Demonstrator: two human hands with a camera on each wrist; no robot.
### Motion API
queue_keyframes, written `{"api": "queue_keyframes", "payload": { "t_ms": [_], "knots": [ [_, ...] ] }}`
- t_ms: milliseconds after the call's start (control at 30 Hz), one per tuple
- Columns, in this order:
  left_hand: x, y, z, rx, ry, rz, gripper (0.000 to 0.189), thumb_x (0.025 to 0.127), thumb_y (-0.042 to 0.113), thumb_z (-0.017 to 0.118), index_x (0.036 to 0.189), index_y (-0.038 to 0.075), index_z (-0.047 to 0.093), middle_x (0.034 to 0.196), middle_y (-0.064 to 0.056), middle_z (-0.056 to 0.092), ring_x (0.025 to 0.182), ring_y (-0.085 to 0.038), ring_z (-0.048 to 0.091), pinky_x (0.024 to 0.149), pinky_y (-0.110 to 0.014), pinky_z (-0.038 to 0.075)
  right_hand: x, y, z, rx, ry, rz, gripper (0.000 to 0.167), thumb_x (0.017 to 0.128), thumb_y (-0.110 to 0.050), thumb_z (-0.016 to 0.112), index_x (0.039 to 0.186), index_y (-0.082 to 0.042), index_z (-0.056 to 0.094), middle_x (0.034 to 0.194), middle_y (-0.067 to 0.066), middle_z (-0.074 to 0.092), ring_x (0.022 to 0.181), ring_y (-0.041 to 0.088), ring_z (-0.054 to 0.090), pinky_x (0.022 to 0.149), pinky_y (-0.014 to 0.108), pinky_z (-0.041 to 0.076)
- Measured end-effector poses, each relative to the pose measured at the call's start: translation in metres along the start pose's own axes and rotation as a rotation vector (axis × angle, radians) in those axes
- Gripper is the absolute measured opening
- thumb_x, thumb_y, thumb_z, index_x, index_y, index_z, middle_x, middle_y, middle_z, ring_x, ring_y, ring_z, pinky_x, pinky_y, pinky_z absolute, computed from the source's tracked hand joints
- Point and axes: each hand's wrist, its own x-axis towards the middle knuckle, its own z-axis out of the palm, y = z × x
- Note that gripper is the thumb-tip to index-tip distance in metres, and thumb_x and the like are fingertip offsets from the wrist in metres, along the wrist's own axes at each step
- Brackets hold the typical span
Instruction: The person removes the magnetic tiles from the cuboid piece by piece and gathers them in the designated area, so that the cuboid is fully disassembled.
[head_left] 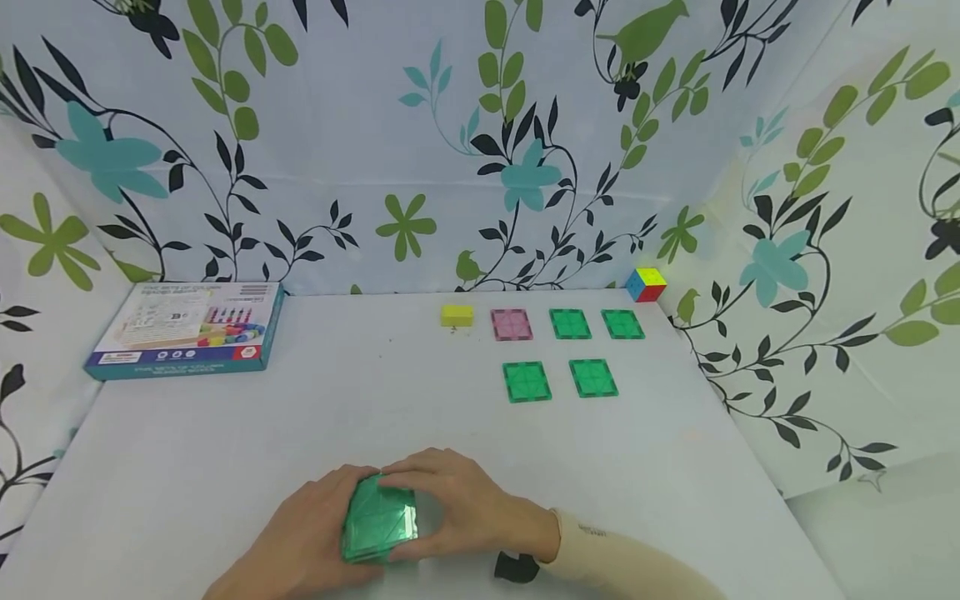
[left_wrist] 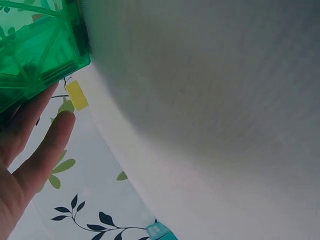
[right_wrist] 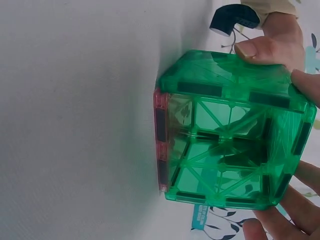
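Observation:
A cube-shaped box of see-through green magnetic tiles (head_left: 378, 521) stands at the table's near side, between both hands. In the right wrist view it has a pink tile (right_wrist: 161, 140) as its lower face, right at the tabletop, and its side toward that camera is uncovered. My left hand (head_left: 303, 533) grips the box from the left, thumb near and fingers on the far side. From the right, my right hand (head_left: 465, 512) holds it between thumb and fingers. In the left wrist view, fingers (left_wrist: 50, 145) reach along the underside of a green tile corner.
Several flat green tiles (head_left: 527, 381) lie at the back right, with a pink tile (head_left: 512, 325) and a yellow block (head_left: 457, 316). A colored puzzle cube (head_left: 647, 285) stands in the back right corner. A flat teal carton (head_left: 187, 329) lies back left. Patterned cloth (head_left: 337, 125) backs the table.

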Motion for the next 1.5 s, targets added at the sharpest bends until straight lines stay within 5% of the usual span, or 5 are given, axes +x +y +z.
{"api": "queue_keyframes", "payload": {
  "t_ms": [500,867,1067,1500],
  "knots": [
    [0.001,0.003,0.003,-0.005,-0.022,-0.05,0.096,0.053,0.053,0.095,0.131,0.017,0.053,0.109,0.012,0.061,0.09,-0.003,0.053,0.079,-0.032,0.052,0.003,0.002,-0.003,0.088,0.016,0.045,0.067,0.073,-0.047,0.091,0.13,-0.018,0.068,0.131,-0.007,0.07,0.123,0.001,0.062,0.104,0.013,0.047],
    [-0.002,0.002,0.004,0.026,0.009,-0.05,0.097,0.054,0.055,0.094,0.131,0.015,0.052,0.113,0.007,0.063,0.093,-0.004,0.054,0.082,-0.034,0.053,-0.004,0.023,-0.047,0.177,0.032,0.116,0.074,0.07,-0.039,0.094,0.135,-0.017,0.065,0.133,-0.005,0.07,0.125,0.008,0.063,0.104,0.029,0.053],
    [-0.004,0.001,0.008,0.058,0.109,0.023,0.09,0.054,0.047,0.094,0.128,0.017,0.052,0.11,0.01,0.063,0.088,-0.001,0.05,0.078,-0.029,0.05,-0.034,0.072,-0.101,0.157,0.018,0.318,0.073,0.071,-0.035,0.094,0.136,-0.018,0.065,0.136,-0.002,0.069,0.126,0.017,0.063,0.103,0.043,0.055],
    [-0.004,0.001,0.008,0.065,0.15,0.062,0.09,0.053,0.044,0.094,0.127,0.016,0.053,0.108,0.009,0.063,0.088,0.0,0.051,0.078,-0.029,0.05,-0.146,0.19,-0.218,-0.034,-0.063,0.754,0.079,0.074,-0.029,0.093,0.141,-0.006,0.06,0.141,0.016,0.064,0.128,0.038,0.057,0.099,0.056,0.053]
  ]
}}
